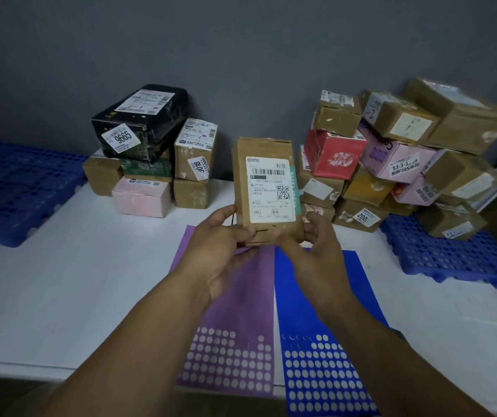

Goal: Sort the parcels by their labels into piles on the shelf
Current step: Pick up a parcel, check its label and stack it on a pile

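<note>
Cardboard, creased at its flaps, made up the small brown upright parcel (266, 149), which looked light and fairly stiff, though its walls might have dented under a hard squeeze. It was held in the air above the white shelf surface (75, 281), between a stacked pile of boxes (151, 158) at the back left and a loose heap of boxes (391, 152) at the back right. Its white printed shipping label (271, 191) faced the camera. The left hand (220, 245) gripped the lower left edge, and the right hand (316, 242) gripped the lower right corner, fingers curled round the side. Both forearms reached forward, with the hands close together. A hold on the side edges, clear of the label, seemed the best grip.
</note>
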